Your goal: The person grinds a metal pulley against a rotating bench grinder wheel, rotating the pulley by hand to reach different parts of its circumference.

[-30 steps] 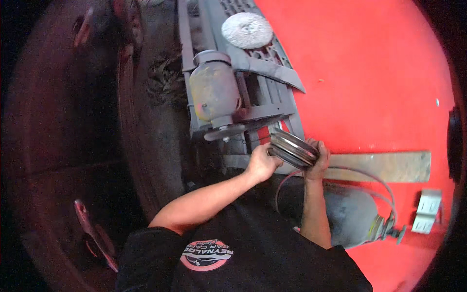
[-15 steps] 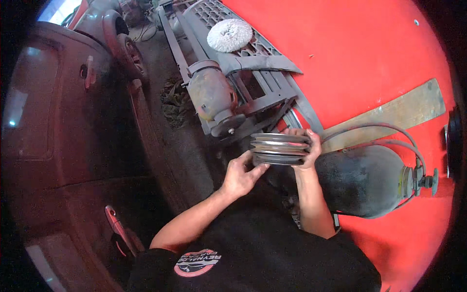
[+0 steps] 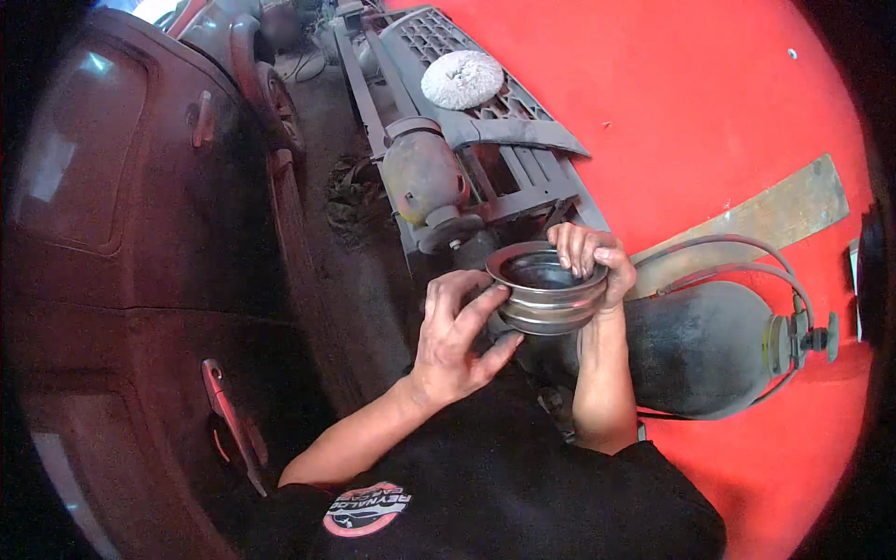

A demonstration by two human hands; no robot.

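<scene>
A metal grooved pulley (image 3: 551, 315) is held up in front of my chest, tilted so that its hollow inside shows. My left hand (image 3: 453, 341) grips its left side, fingers at the rim and thumb toward the bottom. My right hand (image 3: 602, 271) holds the right side with fingertips curled over the rim into the hollow. Just beyond the pulley, a dusty grey cylindrical motor (image 3: 420, 177) with a round disc at its near end sits against a grey metal frame (image 3: 518, 205). A white fluffy pad (image 3: 462, 79) lies on a grey grille panel (image 3: 504, 133) farther back.
A dark vehicle door (image 3: 140, 280) with handles is close on my left, with a wheel (image 3: 280, 103) beyond. At the right are a red wall (image 3: 709, 112), a pale board (image 3: 784, 201) and a dark cylinder tank (image 3: 700, 345) with hoses. Dark crumpled material (image 3: 345, 201) lies on the floor.
The pulley has tipped from edge-on to showing its hollow and has risen slightly. My left hand has moved up along its side; my right fingers now curl over the rim.
</scene>
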